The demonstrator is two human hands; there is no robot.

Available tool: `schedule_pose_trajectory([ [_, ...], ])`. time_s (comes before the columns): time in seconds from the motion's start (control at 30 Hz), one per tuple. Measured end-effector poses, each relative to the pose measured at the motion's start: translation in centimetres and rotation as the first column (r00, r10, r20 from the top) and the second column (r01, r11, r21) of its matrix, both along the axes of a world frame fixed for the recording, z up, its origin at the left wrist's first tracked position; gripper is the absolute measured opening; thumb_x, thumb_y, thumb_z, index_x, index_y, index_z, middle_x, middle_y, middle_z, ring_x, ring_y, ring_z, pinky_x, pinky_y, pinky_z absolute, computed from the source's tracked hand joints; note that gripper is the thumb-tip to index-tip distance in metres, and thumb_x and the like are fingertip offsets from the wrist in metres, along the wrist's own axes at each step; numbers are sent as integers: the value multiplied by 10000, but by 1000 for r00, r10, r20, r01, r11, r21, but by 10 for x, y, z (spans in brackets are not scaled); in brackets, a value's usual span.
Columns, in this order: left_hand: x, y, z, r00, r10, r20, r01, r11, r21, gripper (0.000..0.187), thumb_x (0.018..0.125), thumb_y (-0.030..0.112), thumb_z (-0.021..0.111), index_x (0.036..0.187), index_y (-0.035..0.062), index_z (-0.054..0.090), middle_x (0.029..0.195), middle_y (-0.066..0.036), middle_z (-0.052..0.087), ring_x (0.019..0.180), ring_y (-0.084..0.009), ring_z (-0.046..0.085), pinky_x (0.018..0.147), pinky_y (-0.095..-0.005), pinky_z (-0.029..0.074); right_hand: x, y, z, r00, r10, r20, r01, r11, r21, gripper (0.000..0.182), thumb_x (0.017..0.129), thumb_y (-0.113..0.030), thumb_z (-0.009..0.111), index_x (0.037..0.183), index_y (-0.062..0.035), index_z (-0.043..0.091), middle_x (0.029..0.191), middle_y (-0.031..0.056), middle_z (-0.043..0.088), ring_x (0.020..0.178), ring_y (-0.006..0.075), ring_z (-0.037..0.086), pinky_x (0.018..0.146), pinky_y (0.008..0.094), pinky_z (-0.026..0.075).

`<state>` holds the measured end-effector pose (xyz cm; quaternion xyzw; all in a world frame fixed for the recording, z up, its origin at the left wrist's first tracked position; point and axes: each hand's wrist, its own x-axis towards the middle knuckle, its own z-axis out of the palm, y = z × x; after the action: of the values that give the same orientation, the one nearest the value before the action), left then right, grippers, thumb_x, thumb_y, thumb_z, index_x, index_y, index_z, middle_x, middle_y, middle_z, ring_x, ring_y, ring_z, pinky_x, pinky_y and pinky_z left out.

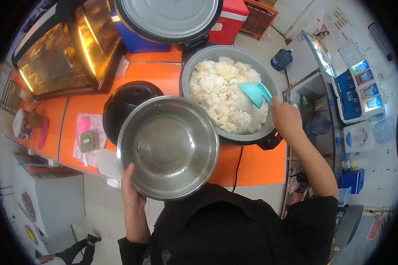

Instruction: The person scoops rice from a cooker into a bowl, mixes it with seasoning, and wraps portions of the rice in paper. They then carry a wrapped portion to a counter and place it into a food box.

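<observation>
Teal plastic scoop (250, 94), cooked white rice (221, 104) and round stainless-steel bowl (168, 145)

Scoop: resting its head on the right part of the rice; the right hand (287, 117) is closing its fingers around the handle.

Bowl: sitting left of and nearer than the rice, tilting open side up and showing small specks inside. The left hand (135, 187) is gripping its near left rim, thumb lying over the edge, other fingers hiding underneath.

Rice: heaping inside a large round rice cooker with a grey inner pot (266, 73); its round grey-faced lid (170, 17) is standing open on the far side.

Support: an orange tabletop (163, 73) is carrying the cooker. At left, a round black glossy object (124, 104) is lying partly behind the bowl. Farther left, a pink-and-white printed sheet (78, 152) is bearing a bright pink rounded item (83, 124) and a grey-green square block (87, 141).

Far left: a glass-sided display case (53, 62) is glowing yellow.
</observation>
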<state>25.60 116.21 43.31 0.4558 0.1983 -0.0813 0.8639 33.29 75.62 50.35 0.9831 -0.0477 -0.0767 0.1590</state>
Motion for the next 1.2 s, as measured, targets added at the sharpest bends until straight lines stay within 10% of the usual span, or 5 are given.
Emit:
schedule_pose_trajectory([
  [0.23, -2, -4, -5, 998, -18, -56, 16, 999, -41, 460, 911, 316, 499, 1220, -24, 473, 1146, -137, 584, 1023, -223, 589, 870, -339, 478, 3, -42, 9, 968, 57, 243, -75, 995, 66, 231, 846, -229, 573, 994, -57, 530, 711, 197, 620, 696, 405, 617, 635, 492, 490],
  [0.57, 0, -1, -12, 995, -22, -93, 17, 998, -55, 460, 913, 288, 499, 1239, -35, 463, 1176, -134, 566, 1054, -219, 569, 888, -329, 460, 15, 3, -5, 997, -75, 25, 76, 994, -75, 241, 850, -204, 551, 999, -21, 505, 741, 213, 609, 789, 379, 620, 679, 479, 493],
  [0.77, 5, 0, -16, 996, -28, -90, 18, 993, -113, 457, 908, 312, 499, 1219, -22, 477, 1130, -143, 591, 996, -230, 603, 853, -344, 492, 5, -14, 11, 990, 87, -112, -55, 963, 265, 260, 860, -214, 550, 995, 7, 529, 804, 242, 617, 814, 397, 607, 704, 485, 472],
  [1.03, 8, -1, -13, 997, -6, -78, -2, 995, -104, 451, 913, 305, 492, 1220, -25, 476, 1130, -148, 591, 990, -227, 607, 840, -340, 501, 37, -38, -4, 846, -47, -531, 457, 575, 678, 273, 917, -259, 535, 991, -3, 594, 527, -17, 431, 394, 51, 402, 370, 225, 337],
  [1.2, 9, 2, -12, 996, -44, -73, 37, 994, -98, 458, 913, 311, 492, 1226, -22, 471, 1136, -143, 589, 1003, -222, 601, 850, -338, 495, 29, -54, 11, 868, -64, -492, 466, 447, 764, 306, 896, -283, 544, 991, -1, 615, 542, -11, 460, 414, 60, 403, 368, 226, 310],
])
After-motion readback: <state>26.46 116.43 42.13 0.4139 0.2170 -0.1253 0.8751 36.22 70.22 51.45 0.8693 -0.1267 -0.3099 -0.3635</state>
